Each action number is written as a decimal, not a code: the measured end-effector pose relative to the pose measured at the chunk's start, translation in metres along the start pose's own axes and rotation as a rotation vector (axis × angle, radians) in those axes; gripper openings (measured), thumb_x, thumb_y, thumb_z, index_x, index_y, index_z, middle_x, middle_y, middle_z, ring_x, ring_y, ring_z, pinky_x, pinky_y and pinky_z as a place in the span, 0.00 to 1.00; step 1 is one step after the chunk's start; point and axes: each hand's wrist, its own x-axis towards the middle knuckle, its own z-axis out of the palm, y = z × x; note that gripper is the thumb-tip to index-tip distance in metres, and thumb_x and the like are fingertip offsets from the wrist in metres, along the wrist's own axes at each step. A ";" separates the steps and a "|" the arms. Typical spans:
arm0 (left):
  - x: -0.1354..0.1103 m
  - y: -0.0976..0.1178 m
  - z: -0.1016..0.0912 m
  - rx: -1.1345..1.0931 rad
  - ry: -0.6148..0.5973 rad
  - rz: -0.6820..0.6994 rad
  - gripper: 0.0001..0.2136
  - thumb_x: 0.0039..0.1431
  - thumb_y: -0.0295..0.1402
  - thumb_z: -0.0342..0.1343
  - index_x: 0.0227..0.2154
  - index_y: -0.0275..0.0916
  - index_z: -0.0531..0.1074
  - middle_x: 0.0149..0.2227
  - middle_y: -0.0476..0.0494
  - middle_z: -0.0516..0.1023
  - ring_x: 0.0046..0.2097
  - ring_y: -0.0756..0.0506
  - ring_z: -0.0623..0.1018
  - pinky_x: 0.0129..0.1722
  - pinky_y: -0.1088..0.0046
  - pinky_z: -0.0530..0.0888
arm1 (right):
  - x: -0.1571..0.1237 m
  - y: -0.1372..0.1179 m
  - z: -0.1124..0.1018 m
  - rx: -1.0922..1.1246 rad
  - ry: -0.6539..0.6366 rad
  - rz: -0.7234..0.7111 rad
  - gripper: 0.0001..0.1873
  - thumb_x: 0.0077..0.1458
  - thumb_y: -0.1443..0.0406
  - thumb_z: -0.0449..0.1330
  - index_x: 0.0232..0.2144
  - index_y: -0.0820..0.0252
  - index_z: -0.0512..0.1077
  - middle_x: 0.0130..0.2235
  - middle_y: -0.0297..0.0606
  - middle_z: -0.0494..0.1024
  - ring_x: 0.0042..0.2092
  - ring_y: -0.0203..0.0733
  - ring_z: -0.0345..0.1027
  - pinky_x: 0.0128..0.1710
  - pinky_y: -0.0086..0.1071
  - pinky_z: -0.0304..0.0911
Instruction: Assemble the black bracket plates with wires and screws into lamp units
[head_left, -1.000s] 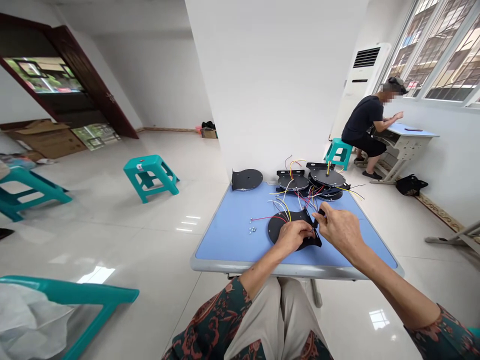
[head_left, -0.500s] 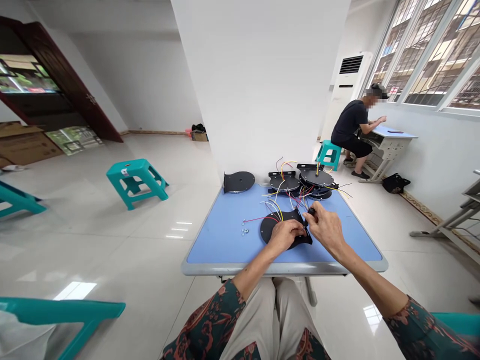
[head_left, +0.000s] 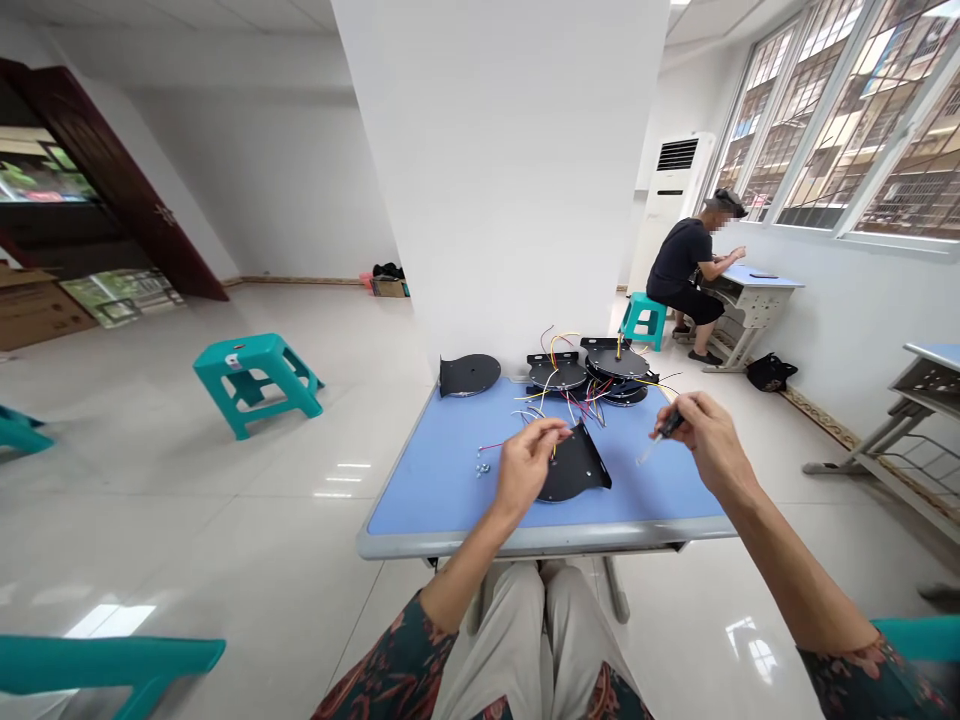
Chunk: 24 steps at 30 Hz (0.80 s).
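Note:
My right hand (head_left: 705, 440) is closed around the dark handle of a screwdriver (head_left: 670, 424), raised to the right of the black plate with its shaft slanting down to the left. My left hand (head_left: 529, 460) is raised over the left part of a black metal plate (head_left: 576, 468), thumb and fingertips pinched together. Whatever sits between those fingertips is too small to make out. The plate lies on the blue table and has an upturned flange along its right side; my left hand hides part of it. Several small screws (head_left: 484, 468) lie left of that hand.
At the table's back stand a wired black plate assembly (head_left: 556, 374), stacked plates (head_left: 616, 362) with loose wires, and a single black plate (head_left: 470, 374) near the left corner. A teal stool (head_left: 259, 380) stands on the floor. Another person (head_left: 690, 265) sits at a desk back right.
Both hands have lifted off the plate. My right hand has moved right with the screwdriver, and my left hand has shifted left and up. The camera view has shifted slightly.

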 end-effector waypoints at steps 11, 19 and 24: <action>-0.055 -0.039 -0.060 0.431 0.154 -0.165 0.13 0.62 0.28 0.54 0.48 0.39 0.76 0.48 0.38 0.83 0.48 0.42 0.82 0.53 0.62 0.78 | -0.025 0.069 0.035 -0.861 -0.314 0.004 0.17 0.59 0.54 0.55 0.38 0.57 0.78 0.25 0.37 0.77 0.34 0.48 0.73 0.37 0.37 0.62; -0.065 -0.050 -0.035 0.447 0.069 -0.168 0.18 0.64 0.28 0.54 0.56 0.40 0.74 0.50 0.38 0.82 0.50 0.42 0.82 0.56 0.61 0.77 | -0.006 0.086 0.034 -1.072 -0.357 -0.146 0.19 0.65 0.62 0.51 0.47 0.60 0.79 0.35 0.45 0.84 0.38 0.50 0.77 0.39 0.36 0.61; -0.080 -0.041 -0.019 0.547 -0.037 0.001 0.20 0.64 0.26 0.54 0.59 0.39 0.72 0.56 0.36 0.79 0.54 0.40 0.79 0.60 0.56 0.74 | 0.019 0.094 0.020 -1.160 -0.256 -0.176 0.16 0.63 0.59 0.54 0.43 0.56 0.80 0.33 0.44 0.84 0.35 0.51 0.76 0.35 0.36 0.58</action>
